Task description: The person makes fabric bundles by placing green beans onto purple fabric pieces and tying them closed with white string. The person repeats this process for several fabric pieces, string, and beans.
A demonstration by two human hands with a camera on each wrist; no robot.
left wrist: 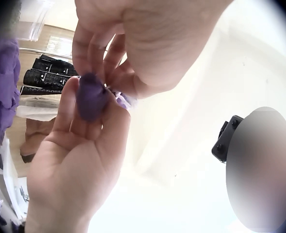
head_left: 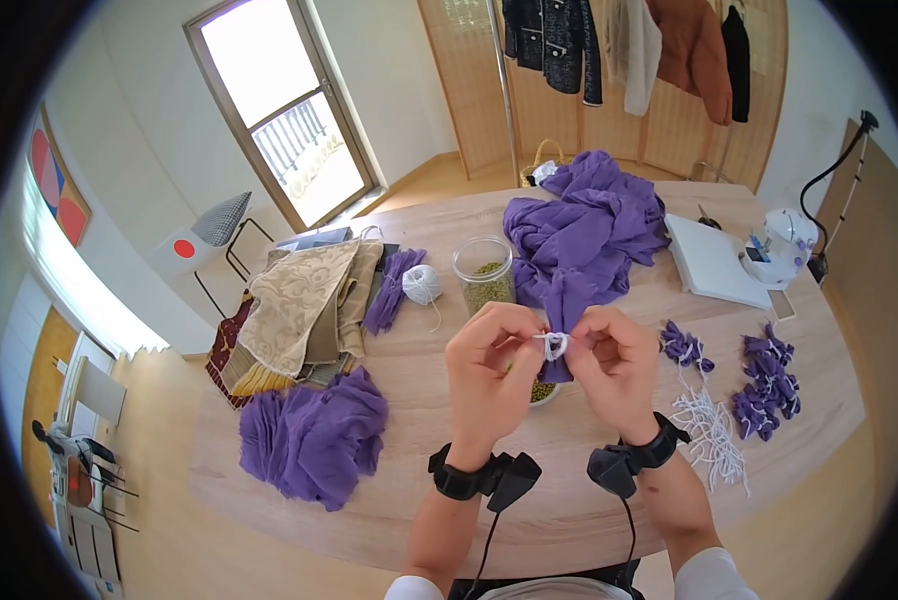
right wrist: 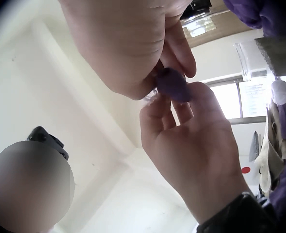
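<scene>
Both hands meet over the table in the head view, around a gathered neck of purple fabric [head_left: 572, 298] with white yarn [head_left: 555, 346] wrapped about it. My left hand [head_left: 487, 375] pinches the yarn between thumb and forefinger on the left side. Opposite it, my right hand [head_left: 614, 372] pinches the yarn at the right, thumb and fingertips close to the wrap. A rounded purple end [left wrist: 91, 98] of the bundle shows between the fingers in the left wrist view. Beneath the hands, a small bowl of green beans [head_left: 543, 391] is mostly hidden.
Behind the hands stands a clear jar [head_left: 484, 282] of green beans, beside a white yarn ball [head_left: 422, 284]. Folded fabrics [head_left: 299, 300] and purple cloth [head_left: 314, 438] lie left. Tied purple bundles [head_left: 767, 382], cut yarn strands [head_left: 711, 437] and a sewing machine [head_left: 779, 250] are right.
</scene>
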